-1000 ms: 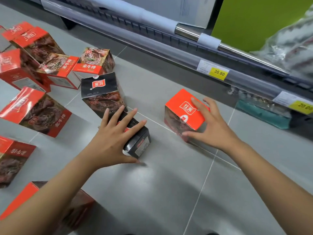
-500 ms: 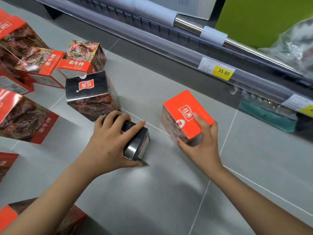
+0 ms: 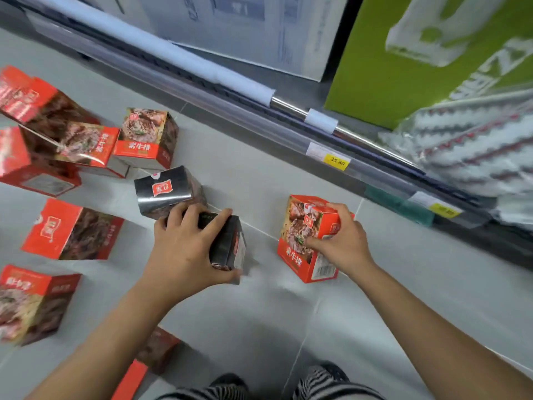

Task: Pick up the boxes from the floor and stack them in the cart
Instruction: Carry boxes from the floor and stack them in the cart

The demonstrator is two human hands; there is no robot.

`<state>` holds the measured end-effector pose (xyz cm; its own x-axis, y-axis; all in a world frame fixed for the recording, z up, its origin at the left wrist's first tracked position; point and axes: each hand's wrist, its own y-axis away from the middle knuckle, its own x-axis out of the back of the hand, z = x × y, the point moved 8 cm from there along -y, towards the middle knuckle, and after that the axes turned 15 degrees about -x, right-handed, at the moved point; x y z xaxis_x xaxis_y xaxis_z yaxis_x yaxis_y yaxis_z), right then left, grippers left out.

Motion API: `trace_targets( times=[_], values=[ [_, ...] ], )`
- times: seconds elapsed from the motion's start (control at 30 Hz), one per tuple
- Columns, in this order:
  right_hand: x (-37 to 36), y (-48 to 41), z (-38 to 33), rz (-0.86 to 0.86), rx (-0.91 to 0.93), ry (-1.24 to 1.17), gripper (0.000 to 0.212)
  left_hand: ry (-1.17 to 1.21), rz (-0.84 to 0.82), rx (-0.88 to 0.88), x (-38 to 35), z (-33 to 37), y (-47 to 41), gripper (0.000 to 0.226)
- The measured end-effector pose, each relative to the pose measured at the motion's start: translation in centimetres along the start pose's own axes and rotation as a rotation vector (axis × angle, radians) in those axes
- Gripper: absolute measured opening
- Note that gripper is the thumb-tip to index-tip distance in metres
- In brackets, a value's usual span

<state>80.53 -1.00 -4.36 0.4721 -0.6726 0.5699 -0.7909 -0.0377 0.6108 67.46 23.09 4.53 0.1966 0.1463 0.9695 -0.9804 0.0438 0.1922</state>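
My left hand (image 3: 184,249) grips a black box (image 3: 227,245) on the grey floor, fingers curled over its top and thumb under its near edge. My right hand (image 3: 340,241) grips a red box (image 3: 300,241) by its upper right corner; the box is tipped so its picture face shows. Another black box (image 3: 167,190) lies just behind my left hand. Several red boxes lie scattered on the left, among them one (image 3: 72,229) on its side and one (image 3: 145,137) upright. No cart is in view.
A store shelf edge (image 3: 288,103) with a metal rail and a yellow price tag (image 3: 336,161) runs diagonally behind the boxes. A green carton (image 3: 389,76) and bagged goods (image 3: 476,145) sit on the shelf. My feet (image 3: 326,376) stand at the bottom edge. Bare tiles lie right of the red box.
My right hand has tipped the red box up so its picture side faces me. My left hand has closed tighter round the black box. The view has shifted.
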Motion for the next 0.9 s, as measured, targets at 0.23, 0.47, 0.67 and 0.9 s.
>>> trace_targets(
  times=[0.23, 0.47, 0.67, 0.9],
  values=[
    [12.4, 13.5, -4.6, -0.046, -0.145, 0.021, 0.082, -0.059, -0.106, -0.107, 20.0, 5.2, 3.2, 0.113],
    [28.1, 31.5, -10.5, 0.058, -0.181, -0.045, 0.085, -0.099, -0.121, -0.327, 40.4, 13.9, 7.3, 0.107],
    [39.1, 46.4, -11.3, 0.27, -0.145, -0.312, 0.092, -0.101, -0.082, -0.568, 51.9, 22.9, 10.0, 0.108],
    [48.2, 62.5, -5.9, 0.645, -0.182, -0.67, 0.087, -0.096, -0.041, -0.848, 58.9, 35.5, 11.9, 0.112]
  ],
)
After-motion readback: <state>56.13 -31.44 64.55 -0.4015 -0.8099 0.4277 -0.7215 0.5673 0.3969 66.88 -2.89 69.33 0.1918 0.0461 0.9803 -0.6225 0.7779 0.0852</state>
